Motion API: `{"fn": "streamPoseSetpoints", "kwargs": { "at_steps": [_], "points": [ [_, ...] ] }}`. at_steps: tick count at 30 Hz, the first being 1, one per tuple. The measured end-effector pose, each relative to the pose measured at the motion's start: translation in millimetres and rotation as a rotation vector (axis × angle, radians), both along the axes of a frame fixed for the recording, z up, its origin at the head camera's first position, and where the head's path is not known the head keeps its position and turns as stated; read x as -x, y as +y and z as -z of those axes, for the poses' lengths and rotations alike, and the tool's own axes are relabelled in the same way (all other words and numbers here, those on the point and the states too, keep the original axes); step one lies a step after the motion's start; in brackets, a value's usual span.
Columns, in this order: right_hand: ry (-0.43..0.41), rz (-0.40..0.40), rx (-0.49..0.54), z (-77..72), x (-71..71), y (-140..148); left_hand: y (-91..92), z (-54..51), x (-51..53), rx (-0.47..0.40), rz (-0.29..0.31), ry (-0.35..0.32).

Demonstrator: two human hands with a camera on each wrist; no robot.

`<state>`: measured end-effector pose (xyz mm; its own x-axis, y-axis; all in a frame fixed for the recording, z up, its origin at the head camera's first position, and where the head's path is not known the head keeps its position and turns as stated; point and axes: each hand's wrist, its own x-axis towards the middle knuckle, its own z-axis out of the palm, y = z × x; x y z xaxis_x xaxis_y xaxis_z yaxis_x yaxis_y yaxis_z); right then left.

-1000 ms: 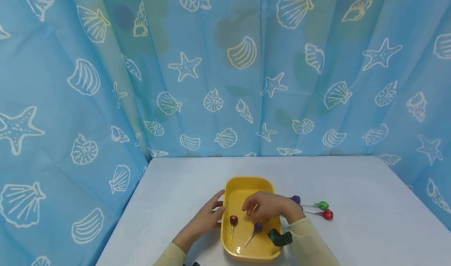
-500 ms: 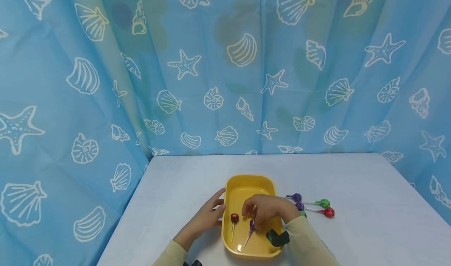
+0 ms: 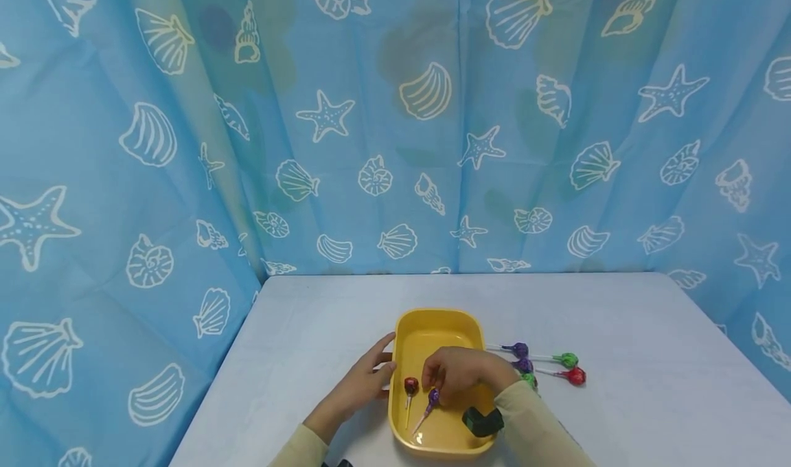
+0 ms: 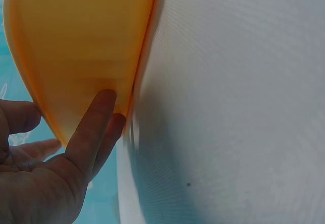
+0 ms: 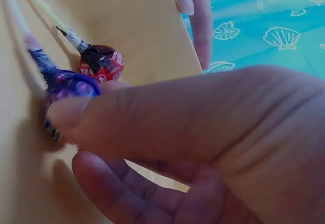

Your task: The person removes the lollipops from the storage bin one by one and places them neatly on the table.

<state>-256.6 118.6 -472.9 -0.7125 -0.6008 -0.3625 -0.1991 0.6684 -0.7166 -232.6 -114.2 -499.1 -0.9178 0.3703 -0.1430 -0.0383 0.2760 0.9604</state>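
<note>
A yellow plastic tray (image 3: 426, 321) lies on the table. Inside it, my right hand (image 3: 457, 371) pinches the wrapped head of a purple lollipop (image 3: 434, 397) between thumb and finger; the right wrist view shows the thumb on the wrapper. Just left of it lies a red lollipop (image 3: 410, 385), its yellow stick toward me. My left hand (image 3: 364, 381) touches the tray's left side with fairly straight fingers, seen against the outer wall in the left wrist view.
Right of the tray lie several more lollipops: a red one (image 3: 576, 376), a green one (image 3: 567, 360) and purple ones (image 3: 520, 349), some partly hidden by my right arm. A blue seashell curtain (image 3: 395, 144) hangs behind the white table (image 3: 334, 302).
My right hand has moved slightly left and toward me, taking hold of the purple lollipop and shifting it left, closer to the red one. The left hand stays at the tray.
</note>
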Motion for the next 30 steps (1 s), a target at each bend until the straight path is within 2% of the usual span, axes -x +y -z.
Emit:
{"fn": "streamPoseSetpoints", "kwargs": {
  "at_steps": [4, 13, 22, 30],
  "points": [
    [-0.006, 0.006, 0.026, 2.5, 1.0, -1.0, -0.1, 1.2, 0.6, 0.000, -0.001, -0.003],
    [-0.048, -0.004, 0.007, 4.1, 1.5, -1.9, -0.9, 2.9, 0.6, -0.012, 0.003, -0.001],
    [0.006, -0.040, 0.022, 7.3, 2.3, -2.8, -1.3, 2.6, -0.1, -0.004, -0.002, -0.004],
    [0.009, -0.041, 0.066, 5.6, 5.3, -0.5, -1.7, 2.1, 0.0, -0.018, 0.009, -0.003]
  ]
}}
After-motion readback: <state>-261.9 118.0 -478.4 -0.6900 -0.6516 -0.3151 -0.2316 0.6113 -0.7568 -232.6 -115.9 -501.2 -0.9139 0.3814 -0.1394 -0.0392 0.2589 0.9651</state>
